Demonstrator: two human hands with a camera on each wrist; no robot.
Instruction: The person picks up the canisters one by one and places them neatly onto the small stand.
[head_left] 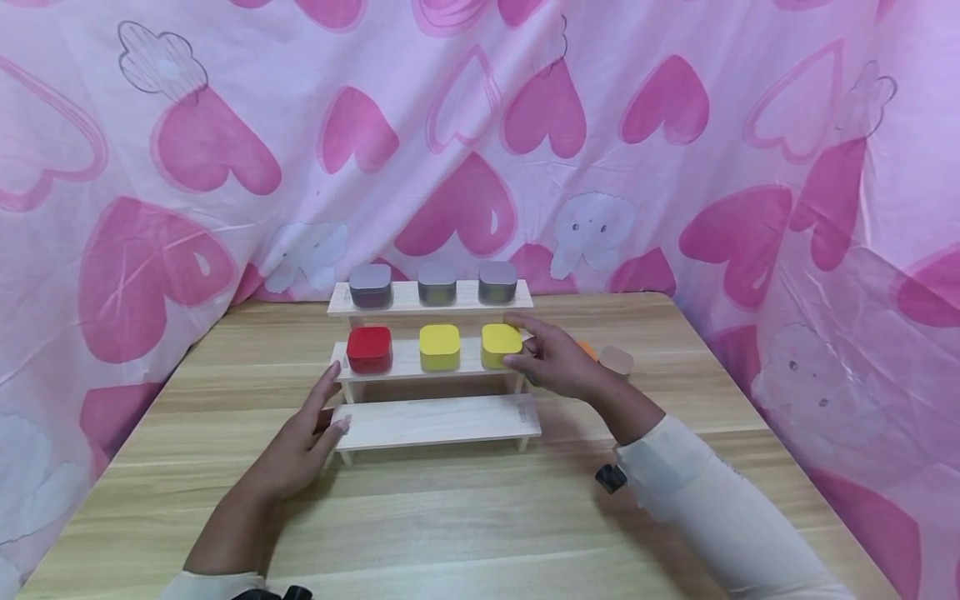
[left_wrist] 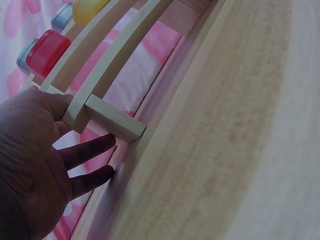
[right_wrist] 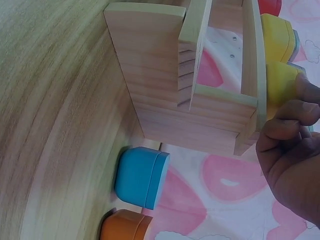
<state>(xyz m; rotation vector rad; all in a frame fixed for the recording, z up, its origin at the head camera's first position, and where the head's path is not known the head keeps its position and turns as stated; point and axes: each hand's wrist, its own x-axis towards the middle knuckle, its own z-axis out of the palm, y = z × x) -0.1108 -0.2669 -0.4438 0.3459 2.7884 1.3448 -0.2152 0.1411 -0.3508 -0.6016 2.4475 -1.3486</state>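
Note:
A light wooden three-tier shelf [head_left: 435, 423] stands on the table. My right hand [head_left: 558, 358] pinches a yellow box [head_left: 497, 347] at the right end of its middle tier, thumb and forefinger on its sides. Beside it on that tier sit another yellow box [head_left: 439, 348] and, at the left end, a red box [head_left: 369, 350]. At the shelf's left end is my left hand [head_left: 296, 450], thumb on the lowest board and forefinger reaching up to the middle one. In the left wrist view, two other fingers [left_wrist: 92, 152] of this hand extend straight below the board.
Several grey-topped boxes [head_left: 437, 283] line the top tier. To the right of the shelf, partly behind my right hand, an orange box [right_wrist: 125, 227] and a blue box [right_wrist: 141, 177] stand on the table, with a brownish box [head_left: 617, 360] nearby. A pink heart-patterned cloth [head_left: 465, 208] hangs behind.

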